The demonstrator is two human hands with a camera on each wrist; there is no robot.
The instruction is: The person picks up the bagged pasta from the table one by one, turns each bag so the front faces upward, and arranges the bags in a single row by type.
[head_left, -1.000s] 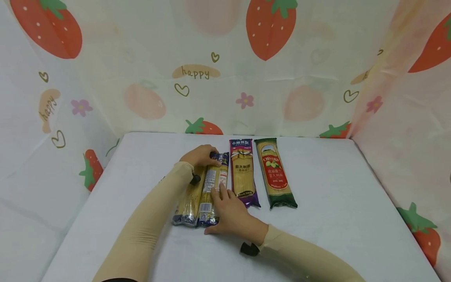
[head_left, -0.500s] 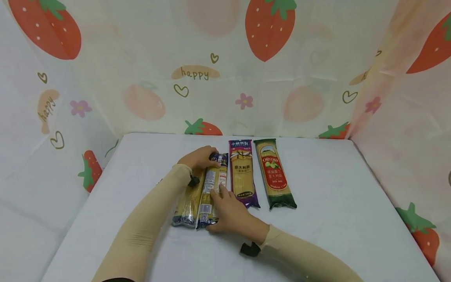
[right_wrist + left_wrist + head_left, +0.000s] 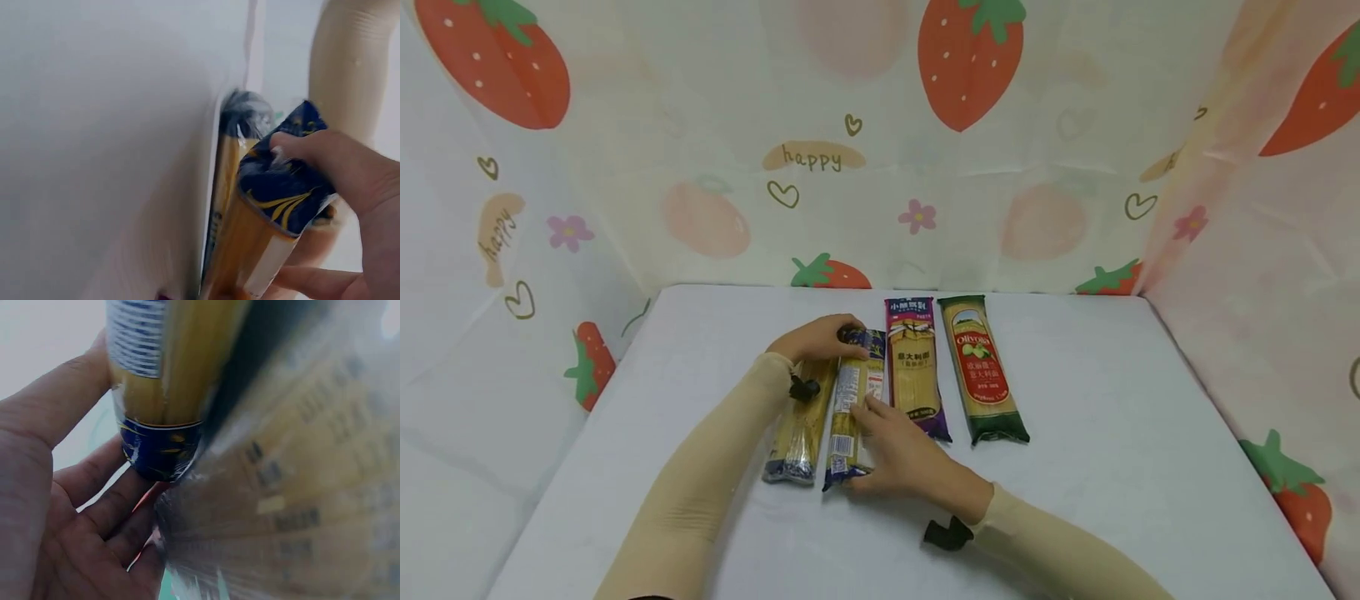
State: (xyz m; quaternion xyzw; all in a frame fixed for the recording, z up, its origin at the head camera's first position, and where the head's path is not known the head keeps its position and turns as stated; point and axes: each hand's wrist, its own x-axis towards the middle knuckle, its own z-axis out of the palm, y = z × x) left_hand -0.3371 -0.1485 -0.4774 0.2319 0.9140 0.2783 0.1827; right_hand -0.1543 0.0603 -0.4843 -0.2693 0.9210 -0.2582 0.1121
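Observation:
Between both hands is a pack of spaghetti (image 3: 848, 392) in clear and blue wrapping, with a white label and barcode facing up. My left hand (image 3: 815, 338) holds its far end, thumb on one side and fingers on the other, as the left wrist view shows around the blue end band (image 3: 162, 447). At the near end, my right hand (image 3: 904, 457) grips the pack; in the right wrist view its thumb (image 3: 306, 147) presses on the crumpled blue end flap (image 3: 281, 187). A second spaghetti pack (image 3: 797, 437) lies just left, partly under my left wrist.
To the right of the held pack lie a purple-ended pasta pack (image 3: 916, 367) and, farther right, a green-ended pasta pack (image 3: 983, 367) with a red label. All are on a white-covered table (image 3: 1097, 417). A strawberry-print curtain (image 3: 850, 208) stands behind and at both sides.
The held pack has shifted slightly, its near end turning away from the left pack so the gap between them is wider. My right hand and wrist have moved slightly right.

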